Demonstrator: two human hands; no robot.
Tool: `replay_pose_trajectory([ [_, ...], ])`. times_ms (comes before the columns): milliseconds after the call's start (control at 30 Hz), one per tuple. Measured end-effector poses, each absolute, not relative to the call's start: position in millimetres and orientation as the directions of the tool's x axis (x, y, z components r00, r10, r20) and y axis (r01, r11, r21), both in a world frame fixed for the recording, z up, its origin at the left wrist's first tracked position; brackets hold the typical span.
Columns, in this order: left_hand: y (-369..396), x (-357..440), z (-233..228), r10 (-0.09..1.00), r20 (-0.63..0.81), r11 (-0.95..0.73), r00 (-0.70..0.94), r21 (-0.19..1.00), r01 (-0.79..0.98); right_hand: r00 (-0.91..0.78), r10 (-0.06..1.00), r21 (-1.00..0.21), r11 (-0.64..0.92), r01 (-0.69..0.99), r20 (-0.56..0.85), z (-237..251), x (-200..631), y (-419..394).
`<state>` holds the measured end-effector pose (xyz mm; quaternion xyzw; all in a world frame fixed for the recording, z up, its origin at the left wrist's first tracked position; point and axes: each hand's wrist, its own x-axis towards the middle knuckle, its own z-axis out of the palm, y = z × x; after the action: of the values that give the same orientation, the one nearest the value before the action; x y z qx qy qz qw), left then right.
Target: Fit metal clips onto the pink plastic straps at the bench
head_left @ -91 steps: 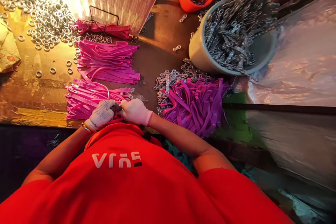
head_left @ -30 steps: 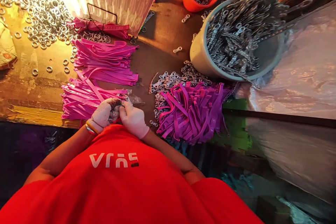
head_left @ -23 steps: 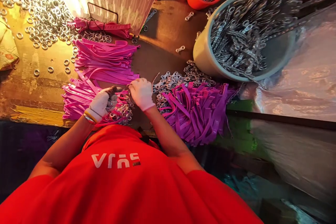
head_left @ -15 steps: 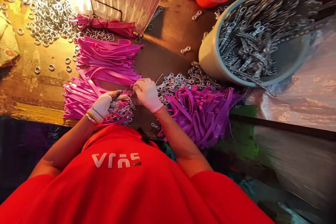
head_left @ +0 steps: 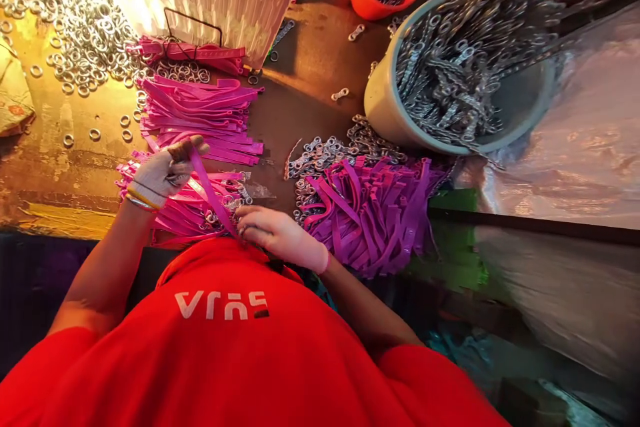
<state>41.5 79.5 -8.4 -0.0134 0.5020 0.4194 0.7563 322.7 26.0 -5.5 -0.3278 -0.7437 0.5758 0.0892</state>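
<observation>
So the left hand (head_left: 163, 170), in a knit glove, pinches the top end of a pink strap (head_left: 210, 193), and the right hand (head_left: 280, 237), gloved too, grips its lower end near the worktop (head_left: 60, 173) edge. That strap runs taut and slanted between them, over a heap of pink straps (head_left: 200, 113). Just right of the right hand lies a purple strap pile (head_left: 370, 213) with metal links (head_left: 325, 150) beside it. Further back, a grey bucket (head_left: 385, 107) full of links, an orange cup (head_left: 370, 0), and loose rings (head_left: 75, 27) at far left.
</observation>
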Motion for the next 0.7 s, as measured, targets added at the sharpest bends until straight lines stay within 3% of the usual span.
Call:
replay_pose_trajectory([
  [100, 60.1, 59.8, 7.1, 0.657, -0.717, 0.724, 0.232, 0.514, -0.46, -0.564, 0.797, -0.885, 0.085, 0.459, -0.216, -0.2, 302.0, 40.1],
  [200, 36.0, 79.6, 13.2, 0.701, -0.672, 0.71, 0.238, 0.628, -0.318, -0.505, 0.847, -0.799, 0.184, 0.572, -0.166, 3.8, 282.1, 51.7],
  [367, 10.4, 88.6, 6.4, 0.762, -0.607, 0.645, 0.226, 0.744, -0.173, -0.57, 0.783, -0.523, 0.387, 0.76, -0.248, 12.8, 265.2, 53.3],
  [467, 6.5, 85.2, 1.4, 0.778, -0.58, 0.61, 0.241, 0.79, -0.066, -0.618, 0.709, -0.365, 0.506, 0.782, -0.341, 18.5, 263.0, 52.1],
  [600, 8.3, 81.8, -2.1, 0.804, -0.537, 0.529, 0.253, 0.842, 0.108, -0.715, 0.611, -0.32, 0.64, 0.699, -0.34, 15.8, 265.4, 50.6],
  [700, 10.0, 79.0, -6.8, 0.807, -0.5, 0.467, 0.314, 0.866, 0.18, -0.689, 0.649, -0.315, 0.613, 0.724, -0.322, 4.6, 265.9, 43.4],
])
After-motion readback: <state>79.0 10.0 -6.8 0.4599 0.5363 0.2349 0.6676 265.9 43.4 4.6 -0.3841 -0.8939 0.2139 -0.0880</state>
